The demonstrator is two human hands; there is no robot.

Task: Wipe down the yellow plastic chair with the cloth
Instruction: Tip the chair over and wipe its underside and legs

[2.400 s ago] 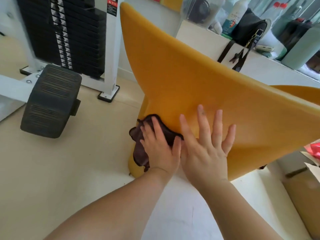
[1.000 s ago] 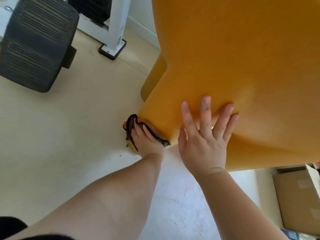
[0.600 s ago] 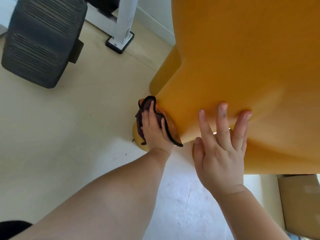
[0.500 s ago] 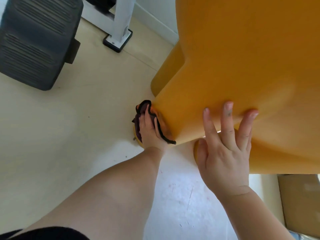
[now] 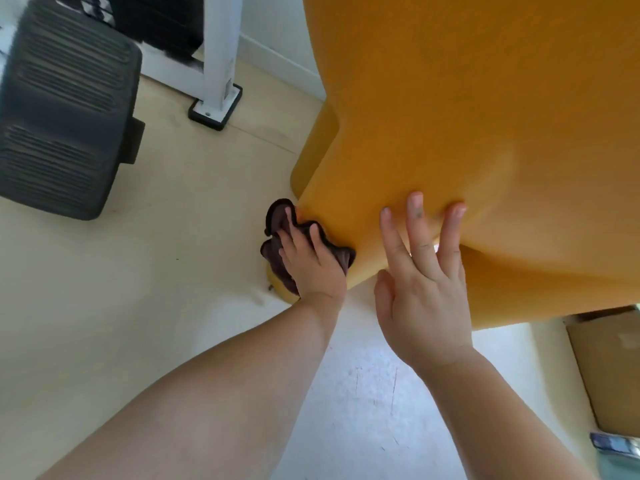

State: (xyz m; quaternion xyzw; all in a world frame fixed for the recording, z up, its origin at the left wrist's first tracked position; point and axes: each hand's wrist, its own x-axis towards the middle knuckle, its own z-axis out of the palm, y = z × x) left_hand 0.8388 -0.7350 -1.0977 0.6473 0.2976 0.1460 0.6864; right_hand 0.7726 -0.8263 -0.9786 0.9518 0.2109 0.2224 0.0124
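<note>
One yellow plastic chair (image 5: 485,140) fills the upper right of the view, so close that its top and right side are cut off and only a broad orange-yellow back surface and a lower edge show. At the lower left corner of that surface the left hand (image 5: 313,263) presses a dark brown cloth (image 5: 277,220) against the chair, its grip closed over the bunched fabric with the fingers on top; part of the cloth is hidden beneath the palm, and a rounded yellow foot of the chair peeks out below it on the floor (image 5: 121,306). Just beside it, the right hand (image 5: 424,289) lies flat on the chair with fingers spread and fingertips on the yellow surface, its grip open and holding nothing. Both bare forearms run in from the bottom edge. Farther out on the pale floor stand a ribbed black pad (image 5: 65,109) at upper left, cut by the frame, and a white metal post (image 5: 218,64) on a black base plate. A cardboard box (image 5: 609,368) sits at the right edge, half out of view, and a small bluish thing below it is too blurred to name. Compared with half a second ago, the cloth hand has shifted only slightly along the same corner, the cloth now shows more bunched fabric above the fingers, and the right hand stays braced at nearly the same spot.
</note>
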